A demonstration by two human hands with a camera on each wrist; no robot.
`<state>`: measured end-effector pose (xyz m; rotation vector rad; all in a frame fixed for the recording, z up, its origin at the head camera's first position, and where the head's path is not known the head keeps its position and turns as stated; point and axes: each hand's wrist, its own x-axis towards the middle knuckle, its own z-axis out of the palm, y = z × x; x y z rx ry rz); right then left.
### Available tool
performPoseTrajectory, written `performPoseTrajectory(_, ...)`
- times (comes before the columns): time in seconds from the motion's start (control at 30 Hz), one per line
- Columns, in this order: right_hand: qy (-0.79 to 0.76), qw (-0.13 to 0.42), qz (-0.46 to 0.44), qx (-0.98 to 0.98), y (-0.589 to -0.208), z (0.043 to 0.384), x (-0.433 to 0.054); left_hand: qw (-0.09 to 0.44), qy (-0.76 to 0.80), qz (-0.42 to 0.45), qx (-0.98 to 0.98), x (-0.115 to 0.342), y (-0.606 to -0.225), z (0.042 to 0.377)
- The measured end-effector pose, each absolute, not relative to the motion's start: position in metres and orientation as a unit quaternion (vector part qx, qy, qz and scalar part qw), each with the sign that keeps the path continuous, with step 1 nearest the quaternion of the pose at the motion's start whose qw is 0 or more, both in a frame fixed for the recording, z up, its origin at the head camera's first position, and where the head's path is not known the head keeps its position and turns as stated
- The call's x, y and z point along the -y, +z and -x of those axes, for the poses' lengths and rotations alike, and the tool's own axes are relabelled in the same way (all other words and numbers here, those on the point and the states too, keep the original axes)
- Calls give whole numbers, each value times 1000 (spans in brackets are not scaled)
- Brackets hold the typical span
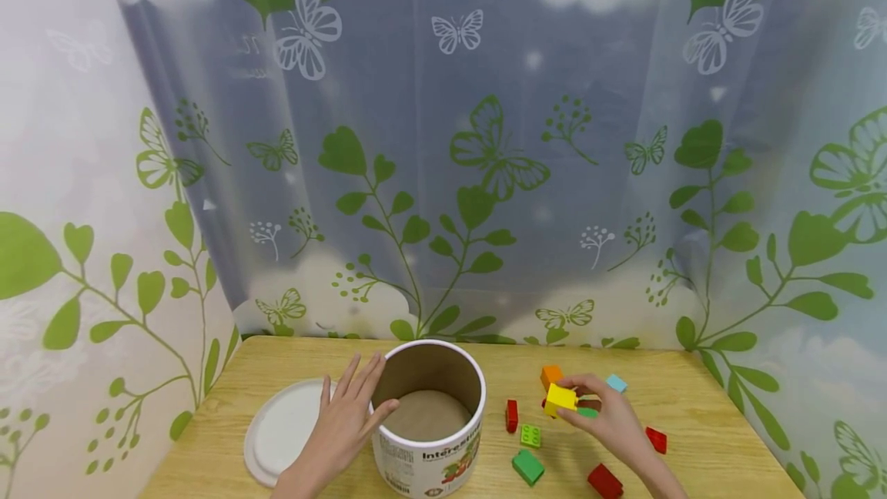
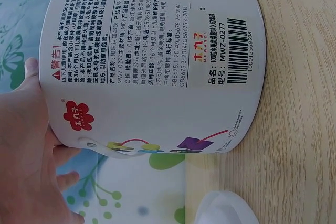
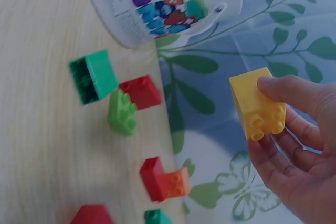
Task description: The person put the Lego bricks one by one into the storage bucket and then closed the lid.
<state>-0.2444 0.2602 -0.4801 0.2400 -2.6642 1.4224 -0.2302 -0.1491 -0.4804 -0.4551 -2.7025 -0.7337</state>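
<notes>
My right hand (image 1: 610, 416) pinches a yellow toy brick (image 1: 560, 400) between thumb and fingers above the table; in the right wrist view the studs of this brick (image 3: 257, 100) point toward the camera's lower side. A round white bucket (image 1: 424, 462) with a printed label stands in the middle, its top uncovered and bare floor showing inside. Against its left rim lies my left hand (image 1: 349, 410), fingers spread and straight. The left wrist view has the thumb and fingers beside the bucket's rim, near a small handle pivot.
Left of the bucket lies its white lid (image 1: 282, 414) on the wooden table. Around my right hand are scattered bricks: an orange one (image 1: 551, 375), a light blue one (image 1: 616, 383), a lime one (image 1: 530, 436), a green one (image 1: 528, 467) and several red ones, including this red brick (image 1: 605, 481).
</notes>
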Motion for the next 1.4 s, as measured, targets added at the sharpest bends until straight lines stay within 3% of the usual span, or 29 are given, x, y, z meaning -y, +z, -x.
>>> performPoseTrajectory(0.93,502,90,-185,840,-433,273,-170,149,-193,162,956,149,-472,229)
performPoseTrajectory(1.4,488,80,-251,832,-439,296,-113,138,-192,159,958,151,-474,230)
